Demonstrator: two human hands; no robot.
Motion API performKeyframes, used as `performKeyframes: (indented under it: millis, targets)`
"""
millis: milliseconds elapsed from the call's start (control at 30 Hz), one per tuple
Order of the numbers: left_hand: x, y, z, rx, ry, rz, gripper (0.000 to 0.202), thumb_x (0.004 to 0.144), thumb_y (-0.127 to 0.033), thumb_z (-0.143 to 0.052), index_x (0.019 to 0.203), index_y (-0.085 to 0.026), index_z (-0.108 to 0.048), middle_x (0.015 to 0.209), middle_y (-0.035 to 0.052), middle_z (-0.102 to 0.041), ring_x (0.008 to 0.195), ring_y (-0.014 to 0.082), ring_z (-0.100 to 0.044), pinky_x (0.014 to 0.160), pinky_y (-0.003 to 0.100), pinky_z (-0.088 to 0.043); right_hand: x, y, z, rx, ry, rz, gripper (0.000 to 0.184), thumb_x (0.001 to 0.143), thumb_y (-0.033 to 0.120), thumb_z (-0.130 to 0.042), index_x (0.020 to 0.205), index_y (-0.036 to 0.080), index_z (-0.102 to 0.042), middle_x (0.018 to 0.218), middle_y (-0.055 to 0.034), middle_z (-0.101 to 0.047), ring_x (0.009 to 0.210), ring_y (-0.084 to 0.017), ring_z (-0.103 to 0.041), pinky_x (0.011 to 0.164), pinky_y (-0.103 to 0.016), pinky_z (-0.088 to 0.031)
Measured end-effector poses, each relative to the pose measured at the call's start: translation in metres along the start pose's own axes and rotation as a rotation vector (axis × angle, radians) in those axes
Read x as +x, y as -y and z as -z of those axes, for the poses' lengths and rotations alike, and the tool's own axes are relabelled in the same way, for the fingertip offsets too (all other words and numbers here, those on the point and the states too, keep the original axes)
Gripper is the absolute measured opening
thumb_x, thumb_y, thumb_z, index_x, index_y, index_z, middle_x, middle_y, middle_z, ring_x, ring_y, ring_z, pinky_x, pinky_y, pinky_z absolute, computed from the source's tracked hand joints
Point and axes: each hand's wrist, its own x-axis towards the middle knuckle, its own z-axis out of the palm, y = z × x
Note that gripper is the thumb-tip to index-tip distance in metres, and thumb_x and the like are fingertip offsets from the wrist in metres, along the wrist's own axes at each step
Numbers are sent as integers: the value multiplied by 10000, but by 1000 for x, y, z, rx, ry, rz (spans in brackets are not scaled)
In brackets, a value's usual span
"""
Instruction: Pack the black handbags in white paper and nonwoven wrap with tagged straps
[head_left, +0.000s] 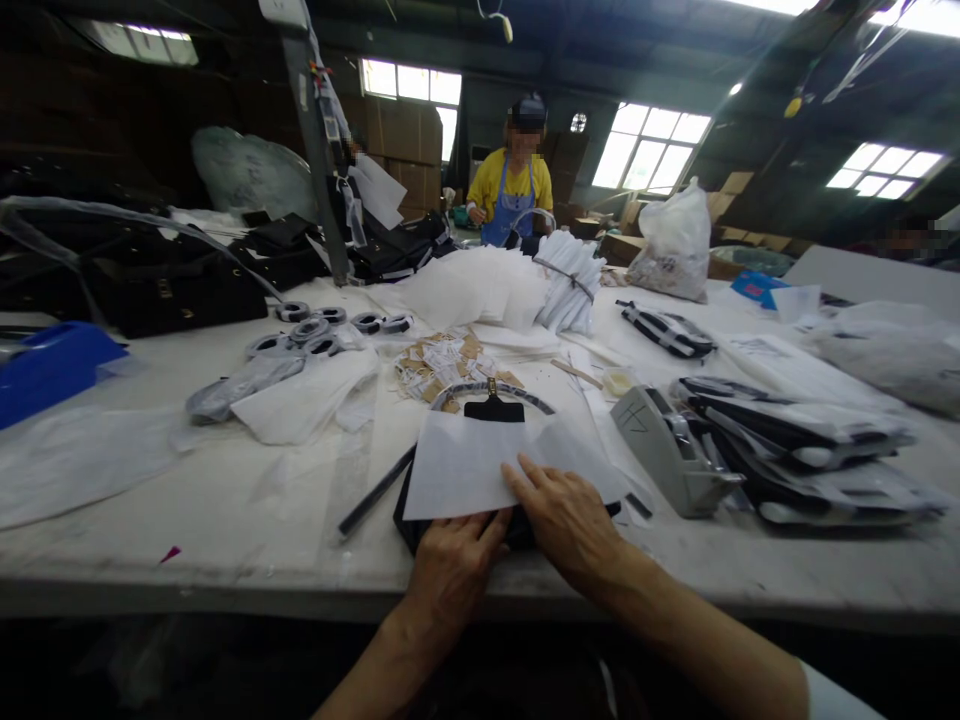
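A black handbag (405, 530) lies flat at the front of the table, its black flap tab (493, 410) and wrapped arched handle (541, 400) showing beyond a sheet of white paper (457, 465). That sheet covers most of the bag. My right hand (570, 510) rests on the paper's right part, fingers stretched out and apart. Beside it, my left hand (454, 560) is at the sheet's near edge over the bag, with its fingers extended and tips against that edge. A dark strap (377, 490) sticks out to the left of the bag.
A grey tape dispenser (660, 450) stands right of the bag, before stacked wrapped black bags (817, 450). Paper tags (439, 365), wrapped rings (307, 330) and white paper sheets (480, 285) lie behind. Across the table stands a person (514, 190) in a blue apron.
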Motion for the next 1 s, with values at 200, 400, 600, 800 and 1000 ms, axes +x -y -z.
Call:
performKeyframes:
  millis: [200, 400, 600, 800, 1000]
  targets:
    - [-2, -1, 5, -4, 29, 26, 387, 871, -192, -631, 1251, -239, -581, 973, 42, -732, 796, 198, -684, 735, 313, -522, 10, -12, -10, 204, 7, 213, 269, 920, 92, -503, 1104, 175, -681, 1212, -112, -676, 1095, -249, -637, 941, -377, -510]
    - [-7, -2, 3, -27, -84, 76, 174, 888, -218, -606, 1058, -203, -635, 884, 43, -722, 798, 229, -672, 777, 373, -518, -14, -11, -31, 222, -61, 150, 383, 889, 41, -472, 1232, 136, -614, 1252, -136, -653, 1093, -264, -641, 926, -401, -536]
    - [-13, 2, 19, -175, -242, -35, 182, 898, -109, -571, 1070, -140, -624, 938, 77, -677, 894, 189, -635, 843, 323, -517, -25, -6, -52, 267, -202, 135, 451, 898, 50, -415, 1325, 106, -550, 1386, -152, -558, 1256, -269, -536, 1048, -445, -457]
    - [-7, 4, 44, 100, -327, 0, 405, 872, -85, -608, 1252, -225, -605, 1276, 128, -597, 1273, 292, -483, 1053, 468, -390, -21, -10, -51, 335, -188, 182, 407, 919, 90, -436, 1294, 153, -583, 1392, -119, -561, 1262, -251, -531, 1061, -424, -442]
    - [4, 9, 47, 64, -235, -16, 175, 926, -106, -543, 1006, -193, -672, 1122, 46, -716, 1188, 251, -589, 1130, 537, -291, -22, -7, -55, 322, -210, 148, 440, 904, 69, -419, 1301, 162, -583, 1395, -121, -558, 1261, -253, -533, 1063, -431, -437]
